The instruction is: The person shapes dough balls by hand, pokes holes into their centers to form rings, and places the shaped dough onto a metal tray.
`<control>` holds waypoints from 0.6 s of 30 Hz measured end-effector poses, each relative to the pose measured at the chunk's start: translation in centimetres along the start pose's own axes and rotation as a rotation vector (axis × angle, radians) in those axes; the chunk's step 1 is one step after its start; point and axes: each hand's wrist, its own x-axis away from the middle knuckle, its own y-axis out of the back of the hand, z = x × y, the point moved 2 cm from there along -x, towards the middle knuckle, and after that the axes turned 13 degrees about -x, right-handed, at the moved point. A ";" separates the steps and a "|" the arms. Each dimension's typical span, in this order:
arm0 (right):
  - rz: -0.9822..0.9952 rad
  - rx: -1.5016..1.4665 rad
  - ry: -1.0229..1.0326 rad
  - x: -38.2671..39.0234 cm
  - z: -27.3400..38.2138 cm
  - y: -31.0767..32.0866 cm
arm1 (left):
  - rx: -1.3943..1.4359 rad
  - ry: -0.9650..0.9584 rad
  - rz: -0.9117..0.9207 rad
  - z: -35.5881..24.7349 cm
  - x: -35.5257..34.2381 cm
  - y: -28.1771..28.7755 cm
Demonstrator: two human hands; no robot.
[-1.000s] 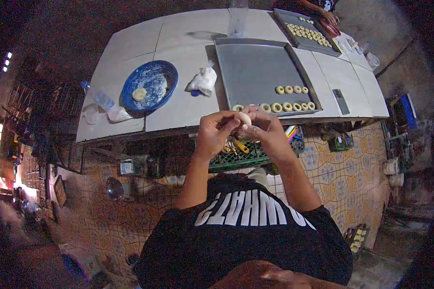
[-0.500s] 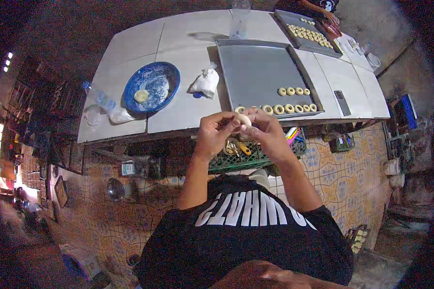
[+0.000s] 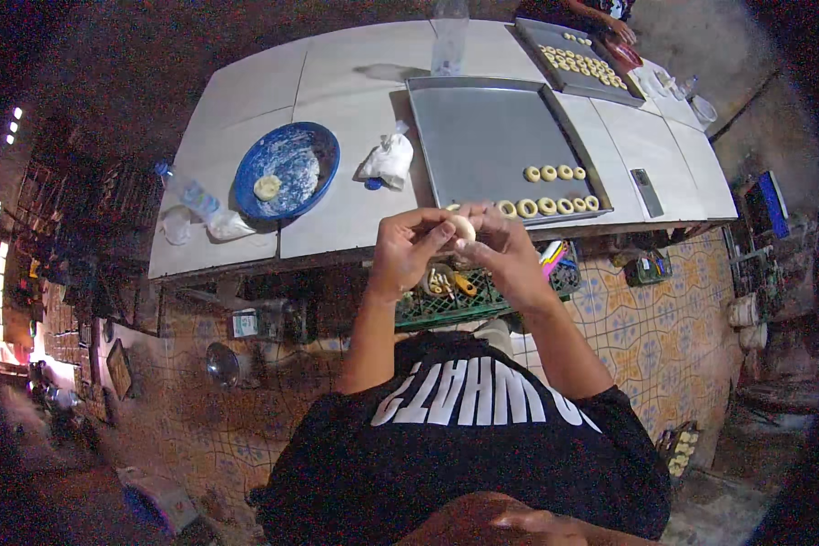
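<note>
Between my two hands is a small pale piece of dough [image 3: 464,227], held just off the near edge of the white table. My left hand [image 3: 409,244] pinches it with thumb and fingertips from the left. From the right, my right hand [image 3: 502,244] grips it, thumb on the near side. Just beyond my hands lies a large grey metal tray [image 3: 482,127] with dough rings [image 3: 546,206] in a row along its near edge and a shorter row behind. To the left, a blue basin [image 3: 262,150] dusted with flour holds one round of dough [image 3: 267,187].
A tied bag of white powder [image 3: 390,160] sits between basin and tray. Clear plastic bottles [image 3: 197,197] stand and lie on the table [image 3: 355,109]. A phone [image 3: 646,191] rests right of the tray. Another person's hand [image 3: 622,33] is near a second filled tray [image 3: 564,77]. Below hangs a green crate [image 3: 428,314].
The dough piece has turned slightly between my fingers. Both hands stay in nearly the same place, and the trays look the same.
</note>
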 end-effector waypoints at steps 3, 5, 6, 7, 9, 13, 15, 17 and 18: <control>-0.099 -0.188 -0.070 -0.3 1.0 -0.5 | 0.009 0.010 -0.027 -0.7 0.1 0.0; -0.090 -0.148 -0.047 -0.3 1.3 -0.3 | -0.128 -0.021 0.015 -0.6 -0.1 0.3; -0.064 -0.089 -0.056 -0.1 1.5 -0.4 | -0.198 -0.037 0.036 -0.6 -0.2 0.3; -0.033 -0.032 -0.068 -0.1 1.4 -0.4 | -0.199 -0.036 0.031 -0.6 -0.2 0.2; 0.003 -0.131 -0.077 -0.4 1.0 0.5 | -0.121 -0.015 -0.004 -0.5 -0.2 0.0; -0.030 -0.161 -0.042 -0.5 1.6 0.7 | -0.204 0.044 -0.004 -0.6 -0.4 0.0; 0.059 -0.082 -0.156 -0.2 1.2 0.9 | 0.110 -0.009 -0.017 -0.8 -0.5 -0.6; -0.008 -0.063 -0.207 -0.2 1.6 0.3 | -0.010 0.019 0.006 -1.1 -0.3 -0.2; -0.024 -0.074 -0.131 -0.4 1.8 0.1 | -0.095 -0.019 0.005 0.4 -0.4 0.2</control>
